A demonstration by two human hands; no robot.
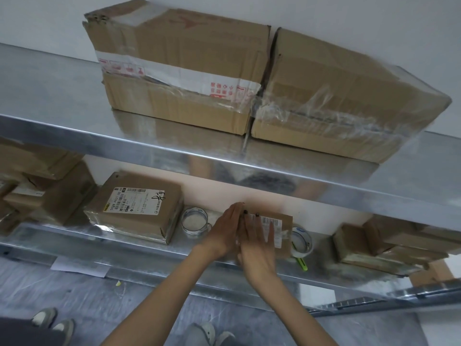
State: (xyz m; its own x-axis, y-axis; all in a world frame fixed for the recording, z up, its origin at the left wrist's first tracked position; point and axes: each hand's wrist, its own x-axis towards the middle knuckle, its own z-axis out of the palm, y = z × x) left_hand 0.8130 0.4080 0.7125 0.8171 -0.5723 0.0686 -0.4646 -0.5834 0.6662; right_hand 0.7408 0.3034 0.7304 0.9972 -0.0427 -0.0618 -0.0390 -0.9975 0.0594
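Nearest of all, a pair of grey shoes (208, 333) is being stood in on the grey floor (149, 303), and a second pair (52, 320) is being shown at the near left. From there both bare forearms are being stretched forward to the lower shelf (149, 253).

The small parcel (283, 228), flat brown cardboard with a barcode label, is being pressed down on that shelf, roughly at its middle. The left hand (224, 231) is being held fully open, fingers straight and together, against the parcel's left side. The right hand (257, 245) is being laid just as flat on the top, and nothing is being gripped by either. The two hands are being kept side by side, touching.

Just left of the hands a clear tape roll (194, 221) is lying on the shelf. Just right of the parcel a white tape roll (301, 239) is lying, with a yellow-green cutter (302, 264) at its near side by the shelf edge. Farther left, a larger box (139, 208) with a white shipping label is being stored. More brown boxes are being kept at the left end (37, 186) and at the right end (374, 243).

Farther and higher, two big cartons are being carried side by side on the upper shelf (74, 101). The left carton (179, 71) is banded with white printed tape and the right carton (336, 96) is wrapped in clear film, with the white wall (374, 21) behind.
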